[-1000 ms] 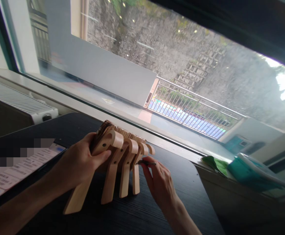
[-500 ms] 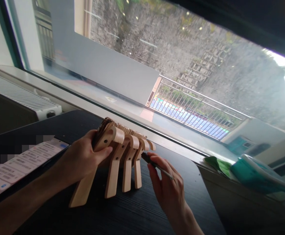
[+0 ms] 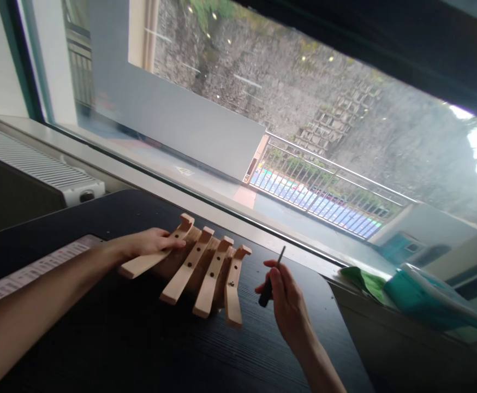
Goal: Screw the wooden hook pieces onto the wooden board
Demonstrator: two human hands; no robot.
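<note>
My left hand (image 3: 154, 243) is closed on the left end of a wooden hook rack (image 3: 183, 251), its thumb pressed on the leftmost hook. Several pale wooden hooks stick out from the rack, with curled upper ends, long lower arms and dark screw holes. A small screw (image 3: 232, 283) shows in the rightmost hook. My right hand (image 3: 290, 300) grips a screwdriver (image 3: 266, 293) by its dark handle, to the right of the rack and apart from it. The screwdriver's thin metal shaft points up and away.
The rack is over a black wood-grained table (image 3: 304, 338). A lit device screen (image 3: 37, 267) lies at left, partly behind my left arm. A white radiator (image 3: 37, 164) is farther left. Along the window sill are a green cloth (image 3: 363, 281) and a teal container (image 3: 422, 297).
My left hand has tilted the rack, so the hooks now face up more. My right hand has drawn back from the rightmost hook and turned the screwdriver, its shaft now pointing away.
</note>
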